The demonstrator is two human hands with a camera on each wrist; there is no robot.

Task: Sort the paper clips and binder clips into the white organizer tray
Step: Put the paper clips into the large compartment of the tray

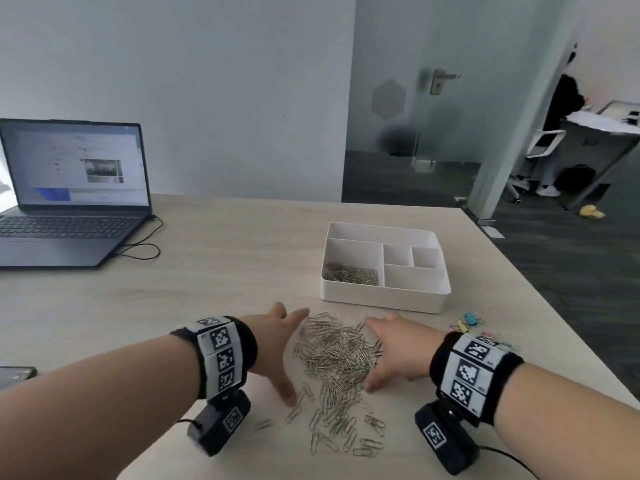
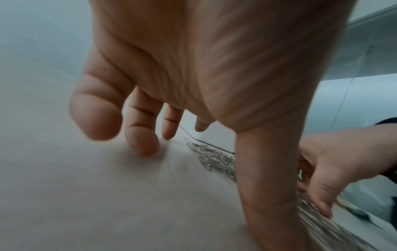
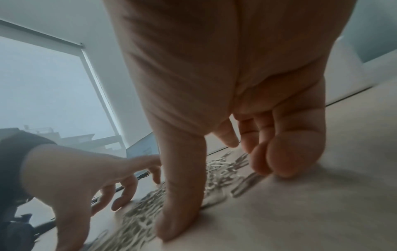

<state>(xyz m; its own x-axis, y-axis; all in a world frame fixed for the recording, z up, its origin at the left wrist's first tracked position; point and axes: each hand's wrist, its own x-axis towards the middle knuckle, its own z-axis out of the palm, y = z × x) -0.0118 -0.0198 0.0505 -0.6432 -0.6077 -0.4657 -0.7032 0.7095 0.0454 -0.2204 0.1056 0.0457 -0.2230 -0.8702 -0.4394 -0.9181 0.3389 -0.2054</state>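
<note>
A loose pile of silver paper clips (image 1: 337,358) lies on the table in front of the white organizer tray (image 1: 381,297). More paper clips (image 1: 349,273) fill the tray's near-left compartment; its other compartments look bare. My left hand (image 1: 282,351) stands on the pile's left side and my right hand (image 1: 384,353) on its right, both with straight, spread fingers and thumbs touching the table. Neither holds anything. Small coloured binder clips (image 1: 471,322) lie just right of my right hand. The wrist views show the left hand (image 2: 193,84) and the right hand (image 3: 225,101) flanking the clips (image 3: 221,171).
An open laptop (image 1: 69,195) with a cable stands at the back left. A dark phone (image 1: 14,375) lies at the left edge. The table's right edge (image 1: 540,292) runs diagonally past the tray. Stray paper clips (image 1: 367,445) are scattered toward me.
</note>
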